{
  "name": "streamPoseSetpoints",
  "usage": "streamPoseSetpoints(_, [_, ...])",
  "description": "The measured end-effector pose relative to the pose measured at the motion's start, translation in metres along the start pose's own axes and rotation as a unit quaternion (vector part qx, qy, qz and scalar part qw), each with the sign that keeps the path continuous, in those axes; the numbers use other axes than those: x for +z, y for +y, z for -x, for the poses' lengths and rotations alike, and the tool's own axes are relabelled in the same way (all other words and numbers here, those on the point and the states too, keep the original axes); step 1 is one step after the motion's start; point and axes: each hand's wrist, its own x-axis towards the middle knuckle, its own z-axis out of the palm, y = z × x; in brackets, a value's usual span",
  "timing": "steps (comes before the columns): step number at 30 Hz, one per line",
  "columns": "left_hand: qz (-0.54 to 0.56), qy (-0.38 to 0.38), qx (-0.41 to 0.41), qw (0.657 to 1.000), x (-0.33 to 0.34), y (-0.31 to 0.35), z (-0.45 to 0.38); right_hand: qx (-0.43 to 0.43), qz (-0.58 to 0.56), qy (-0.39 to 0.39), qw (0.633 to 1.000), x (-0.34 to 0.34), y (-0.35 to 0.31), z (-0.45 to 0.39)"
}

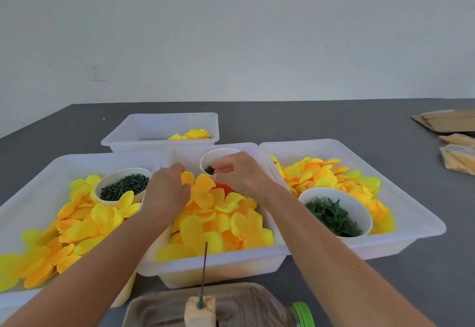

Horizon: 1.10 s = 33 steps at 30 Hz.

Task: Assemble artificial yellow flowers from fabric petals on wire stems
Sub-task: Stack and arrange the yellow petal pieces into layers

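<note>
Both hands reach into the middle white bin, which is heaped with yellow fabric petals. My left hand holds a small cluster of yellow petals above the heap. My right hand has its fingers curled at the rim of a white paper cup with small dark green parts inside; what the fingertips pinch is hidden. Something orange-red shows beneath that hand. A dark wire stem stands upright in a foam block close to me.
The left bin holds yellow petals and a cup of green pieces. In the right bin are petals and a cup of green sprigs. A far bin holds few petals. A green-capped plastic bottle lies near me. Cardboard and bags lie far right.
</note>
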Motion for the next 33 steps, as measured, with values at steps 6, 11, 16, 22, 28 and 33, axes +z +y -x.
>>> streamPoseSetpoints(6, [-0.169,-0.069,0.038,0.983,-0.006,0.016,0.013,-0.016,0.019,-0.023,0.999,-0.001,-0.006,0.016])
streamPoseSetpoints(11, [-0.186,-0.109,0.030,0.976,-0.017,0.017,0.010,-0.012,-0.020,0.009,1.000,-0.011,-0.001,0.025])
streamPoseSetpoints(16, [-0.178,-0.086,0.058,0.979,-0.023,0.024,0.009,-0.005,-0.043,0.072,0.996,-0.039,0.009,0.024])
streamPoseSetpoints(22, [-0.148,-0.017,0.130,0.980,-0.021,0.055,0.014,0.021,-0.058,0.116,0.991,-0.080,0.032,0.027])
streamPoseSetpoints(28, [-0.096,0.018,0.179,0.979,-0.013,0.086,0.011,0.075,-0.034,0.202,0.976,-0.136,0.065,0.028])
streamPoseSetpoints(33, [-0.045,0.028,0.203,0.978,-0.001,0.104,0.003,0.162,0.150,0.143,0.965,-0.156,0.081,0.018])
